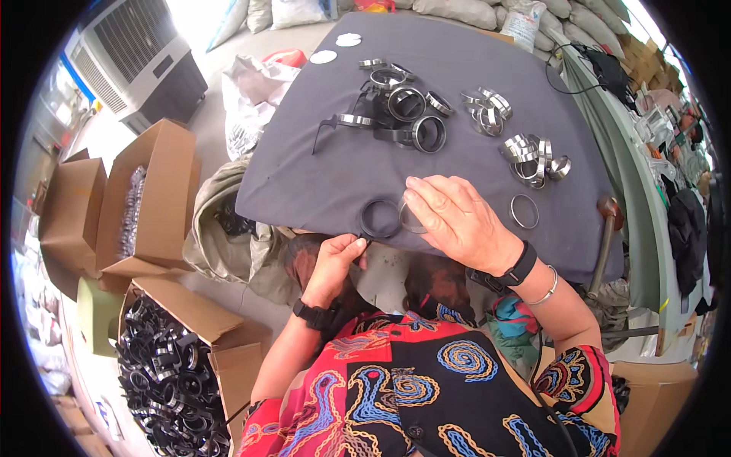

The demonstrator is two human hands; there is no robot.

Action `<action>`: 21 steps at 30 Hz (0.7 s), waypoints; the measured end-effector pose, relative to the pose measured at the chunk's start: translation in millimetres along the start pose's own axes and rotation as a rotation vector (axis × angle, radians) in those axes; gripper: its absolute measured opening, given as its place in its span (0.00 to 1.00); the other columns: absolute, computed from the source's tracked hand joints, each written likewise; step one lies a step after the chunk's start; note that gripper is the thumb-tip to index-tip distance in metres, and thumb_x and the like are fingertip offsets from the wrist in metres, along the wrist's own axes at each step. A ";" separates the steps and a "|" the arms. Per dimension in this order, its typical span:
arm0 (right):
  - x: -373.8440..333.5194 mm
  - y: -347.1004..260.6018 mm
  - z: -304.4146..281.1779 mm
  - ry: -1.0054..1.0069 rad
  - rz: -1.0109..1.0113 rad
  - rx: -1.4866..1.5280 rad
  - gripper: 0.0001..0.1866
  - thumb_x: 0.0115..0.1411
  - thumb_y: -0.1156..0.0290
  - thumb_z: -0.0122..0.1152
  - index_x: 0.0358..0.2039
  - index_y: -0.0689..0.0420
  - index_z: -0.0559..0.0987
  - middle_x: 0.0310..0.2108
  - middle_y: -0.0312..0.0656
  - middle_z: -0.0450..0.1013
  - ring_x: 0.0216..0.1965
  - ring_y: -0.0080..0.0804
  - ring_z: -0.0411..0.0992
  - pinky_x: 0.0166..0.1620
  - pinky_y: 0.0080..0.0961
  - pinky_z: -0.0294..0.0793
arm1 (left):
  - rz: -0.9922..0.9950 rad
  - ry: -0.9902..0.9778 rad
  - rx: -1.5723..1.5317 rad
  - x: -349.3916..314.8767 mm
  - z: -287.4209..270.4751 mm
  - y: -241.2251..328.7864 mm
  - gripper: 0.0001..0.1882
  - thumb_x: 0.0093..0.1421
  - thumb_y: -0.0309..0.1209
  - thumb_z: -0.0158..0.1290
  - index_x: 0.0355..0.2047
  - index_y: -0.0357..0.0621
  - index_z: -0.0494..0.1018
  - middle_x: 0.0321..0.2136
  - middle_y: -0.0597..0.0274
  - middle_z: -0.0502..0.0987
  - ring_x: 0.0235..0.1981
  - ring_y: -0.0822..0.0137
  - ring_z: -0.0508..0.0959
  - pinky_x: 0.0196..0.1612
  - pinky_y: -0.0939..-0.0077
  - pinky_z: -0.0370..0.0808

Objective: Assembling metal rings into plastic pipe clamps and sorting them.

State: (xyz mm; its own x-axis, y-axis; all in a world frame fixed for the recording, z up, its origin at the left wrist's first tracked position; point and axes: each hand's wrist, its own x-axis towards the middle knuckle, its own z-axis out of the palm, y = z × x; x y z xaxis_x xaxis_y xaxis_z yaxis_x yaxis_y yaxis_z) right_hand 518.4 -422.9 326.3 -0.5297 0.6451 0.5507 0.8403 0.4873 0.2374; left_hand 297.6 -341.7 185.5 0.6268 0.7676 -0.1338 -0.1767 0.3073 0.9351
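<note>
At the table's near edge, my left hand [335, 266] pinches the short stem of a black plastic ring [379, 218], which lies flat on the cloth. Beside that ring, my right hand [461, 221] has its fingers together over a thin metal ring [410, 217]; the palm hides most of it. The two rings are side by side, nearly touching. A single shiny metal ring [524, 211] rests just right of my right hand. Farther back sits a cluster of black ringed parts with metal bands [407, 104]. Two piles of loose metal rings [487, 112] stand to its right.
Grey cloth covers the table [304, 175]. A hammer [606, 236] lies at its right edge. To my lower left, an open carton [221, 365] holds many black ringed parts. More cartons [145, 206], an air cooler [133, 57] and sacks [464, 11] stand around.
</note>
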 end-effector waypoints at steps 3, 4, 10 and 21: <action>0.5 -2.2 3.7 0.025 -0.015 0.026 0.29 0.47 0.72 0.62 0.52 0.64 0.69 0.50 0.48 0.69 0.48 0.41 0.67 0.50 0.37 0.69 | -0.005 -0.011 -0.003 -0.5 1.1 2.2 0.12 0.63 0.30 0.51 0.23 0.39 0.73 0.18 0.68 0.74 0.22 0.77 0.70 0.32 0.81 0.66; 0.6 -2.8 5.8 0.030 -0.006 0.039 0.30 0.47 0.71 0.63 0.52 0.64 0.70 0.49 0.48 0.69 0.48 0.42 0.67 0.50 0.38 0.69 | -0.005 -0.005 -0.002 -0.5 0.3 1.5 0.12 0.63 0.30 0.51 0.23 0.39 0.73 0.18 0.68 0.74 0.22 0.77 0.70 0.32 0.81 0.66; 13.3 -18.0 33.3 -0.220 0.535 0.455 0.34 0.42 0.62 0.70 0.51 0.62 0.72 0.42 0.48 0.70 0.44 0.46 0.66 0.47 0.37 0.69 | -0.003 -0.028 0.006 -0.5 1.3 3.9 0.12 0.64 0.30 0.49 0.24 0.40 0.73 0.19 0.66 0.74 0.23 0.75 0.71 0.32 0.79 0.68; 34.1 -34.0 69.9 -0.423 0.653 0.310 0.30 0.47 0.55 0.68 0.47 0.59 0.73 0.35 0.51 0.69 0.41 0.48 0.66 0.42 0.40 0.70 | 0.007 -0.060 -0.031 3.5 -4.0 -7.2 0.10 0.63 0.31 0.51 0.28 0.38 0.75 0.21 0.68 0.74 0.23 0.75 0.71 0.31 0.80 0.69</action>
State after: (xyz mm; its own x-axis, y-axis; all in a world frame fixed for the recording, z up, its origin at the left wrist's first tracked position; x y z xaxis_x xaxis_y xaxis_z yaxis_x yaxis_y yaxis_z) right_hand 463.7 -376.4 281.1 0.0023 0.9902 0.1398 0.9562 0.0387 -0.2901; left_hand 298.1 -339.0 177.0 0.6694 0.7352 -0.1064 -0.2041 0.3198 0.9252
